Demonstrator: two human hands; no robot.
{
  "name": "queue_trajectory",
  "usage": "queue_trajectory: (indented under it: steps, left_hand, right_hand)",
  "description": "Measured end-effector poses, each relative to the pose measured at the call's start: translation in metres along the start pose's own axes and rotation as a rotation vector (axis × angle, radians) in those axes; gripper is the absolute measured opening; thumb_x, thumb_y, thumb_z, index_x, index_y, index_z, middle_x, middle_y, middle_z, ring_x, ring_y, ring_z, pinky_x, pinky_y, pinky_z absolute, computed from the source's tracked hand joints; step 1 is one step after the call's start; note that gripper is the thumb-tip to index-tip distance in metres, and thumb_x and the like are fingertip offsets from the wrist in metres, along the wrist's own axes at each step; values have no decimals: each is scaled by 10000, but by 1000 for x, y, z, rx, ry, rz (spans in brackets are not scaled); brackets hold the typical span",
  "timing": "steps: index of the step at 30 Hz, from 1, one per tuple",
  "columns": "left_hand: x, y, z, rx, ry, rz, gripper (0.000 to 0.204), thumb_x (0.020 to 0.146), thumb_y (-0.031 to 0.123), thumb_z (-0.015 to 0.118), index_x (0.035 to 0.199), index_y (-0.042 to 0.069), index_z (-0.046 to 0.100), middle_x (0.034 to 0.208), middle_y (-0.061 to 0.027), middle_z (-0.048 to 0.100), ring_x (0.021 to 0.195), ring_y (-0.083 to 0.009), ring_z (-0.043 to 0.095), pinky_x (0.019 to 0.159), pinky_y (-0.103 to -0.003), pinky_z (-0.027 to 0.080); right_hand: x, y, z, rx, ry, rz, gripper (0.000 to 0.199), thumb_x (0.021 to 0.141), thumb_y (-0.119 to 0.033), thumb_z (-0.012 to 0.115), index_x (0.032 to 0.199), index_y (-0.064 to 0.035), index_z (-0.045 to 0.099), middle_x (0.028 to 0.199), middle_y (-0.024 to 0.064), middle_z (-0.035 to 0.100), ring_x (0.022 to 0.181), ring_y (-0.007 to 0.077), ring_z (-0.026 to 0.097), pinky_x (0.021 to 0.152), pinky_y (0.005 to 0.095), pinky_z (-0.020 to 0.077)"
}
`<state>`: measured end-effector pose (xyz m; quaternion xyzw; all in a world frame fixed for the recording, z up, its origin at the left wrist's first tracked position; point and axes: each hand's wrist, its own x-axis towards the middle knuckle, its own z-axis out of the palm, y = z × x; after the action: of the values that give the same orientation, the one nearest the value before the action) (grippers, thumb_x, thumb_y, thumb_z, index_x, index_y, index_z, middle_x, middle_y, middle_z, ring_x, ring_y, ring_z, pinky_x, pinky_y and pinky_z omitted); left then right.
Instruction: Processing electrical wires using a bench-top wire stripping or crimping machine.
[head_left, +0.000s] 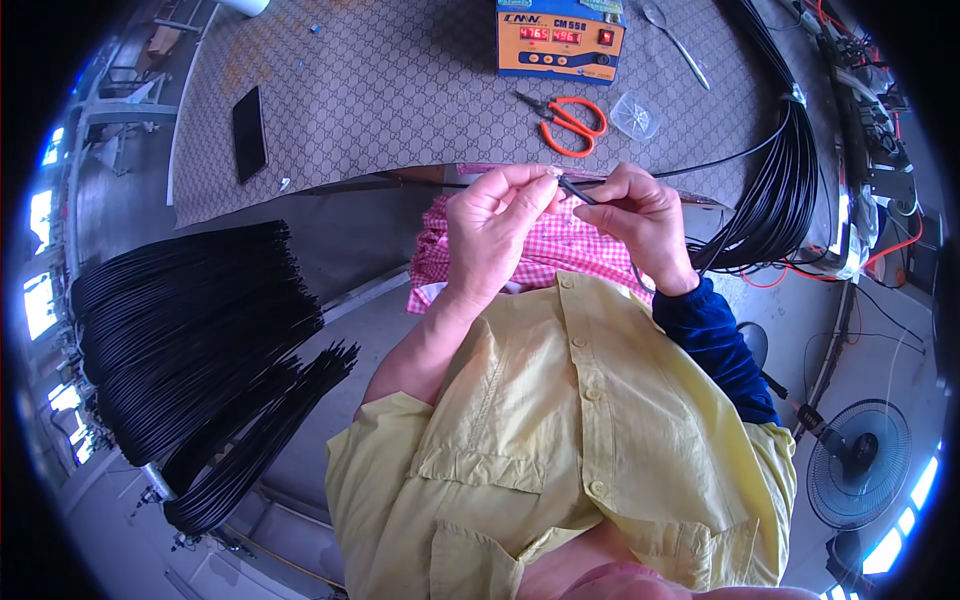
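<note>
My left hand [497, 222] pinches the tip of a black cable [573, 188] between thumb and forefinger. Close beside it, my right hand [645, 222] grips the same cable a little farther back, fingers closed around it. Both hands are at the table's near edge, above a pink checked cloth [435, 250] on my lap. What exactly sits at the cable's tip is too small to make out. Just beyond my hands lie orange-handled scissors [572, 127] and a small clear plastic box [635, 117] holding tiny pieces.
A patterned table [380, 90] carries an orange-and-blue counter box [557, 45], a spoon [680, 48] and a black phone [249, 135]. Thick bundled black cables [785, 170] hang over its right side. More cut cables [190, 320] are stacked at left. A fan [860, 455] stands lower right.
</note>
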<state>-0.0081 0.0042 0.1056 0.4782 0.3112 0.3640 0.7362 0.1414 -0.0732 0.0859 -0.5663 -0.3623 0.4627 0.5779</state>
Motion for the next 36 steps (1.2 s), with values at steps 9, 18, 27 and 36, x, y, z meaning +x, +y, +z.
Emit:
queue_trajectory:
  steps: [9,18,27,36]
  left_hand:
    - [9,9,-8,121,-88,-38,97,786,-36,537,863,-52,595,748,-64,598,659,-77,548,625,-187,449]
    - [34,28,-14,639,-356,61,68,763,-22,562,808,-24,613,717,-36,599,637,-48,535,581,-178,444]
    - [24,-14,3,-177,39,-58,101,782,2,540,867,-29,586,739,-74,588,648,-102,543,638,-205,444]
    - [19,-29,23,-579,85,-106,102,811,71,554,890,8,572,707,-5,502,639,-64,438,599,-192,364]
  right_hand:
    - [-2,-5,-5,-188,30,-77,109,672,38,675,736,-1,596,679,-12,501,621,45,488,546,193,404]
    - [-3,-33,-13,-675,42,-267,139,660,9,682,785,8,622,631,10,469,556,74,455,487,222,372]
    - [-1,-3,-4,192,-27,191,130,799,-107,606,859,5,580,668,-24,514,551,32,421,497,171,362]
    - [-1,7,10,320,59,139,63,815,-58,572,825,3,563,654,-16,502,540,36,401,475,172,324]
